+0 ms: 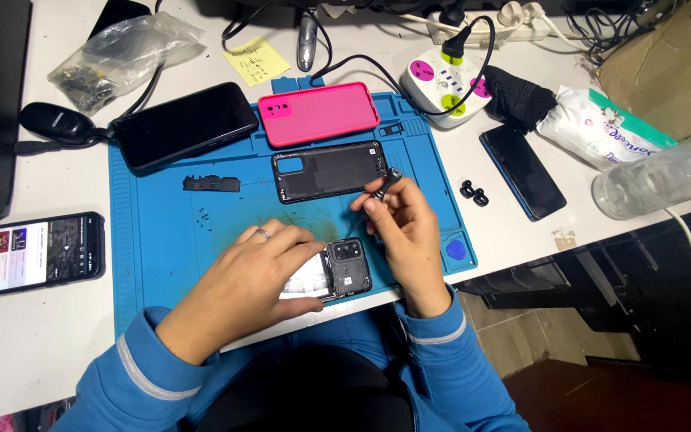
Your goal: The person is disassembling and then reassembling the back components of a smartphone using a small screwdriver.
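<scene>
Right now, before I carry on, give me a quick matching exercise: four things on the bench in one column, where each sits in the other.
Things:
1. opened phone
2. pink case
3. black back cover
4. lit phone

Places:
A. off the blue mat, at the table's left edge
B. under the left hand, at the mat's near edge
C. at the mat's far edge
D. mid-mat, just beyond the right hand and its small tool

Pairs: 1-B, 2-C, 3-D, 4-A
</scene>
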